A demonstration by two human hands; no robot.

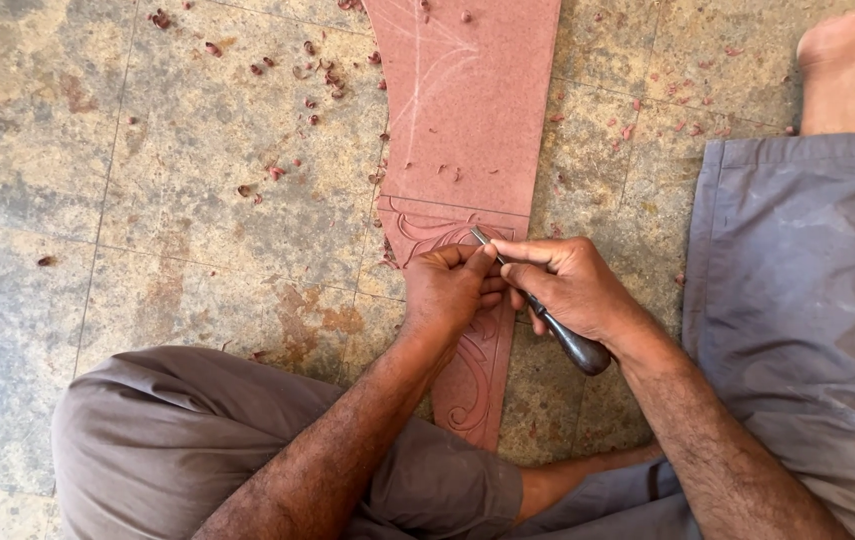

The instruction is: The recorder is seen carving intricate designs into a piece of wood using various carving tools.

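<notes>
The right hand (567,285) is clenching the dark handle of a carving chisel (537,305), its tip meeting the reddish wooden panel (467,130) lying on the tiled floor (147,200). The left hand (447,290) is pinching the blade, steadying it over the scrollwork. Carving seems to be progressing upward; continuing likely calls for controlled, shallow pushes along the chalk lines (427,75) amid scattered wood chips (317,85).

Worn mottled stone floor tiles (197,200), scattered reddish shavings (292,65)

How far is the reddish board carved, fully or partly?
Partly: the reddish board has carved scrolls near both hands, only pale sketch lines on its far end.
</notes>
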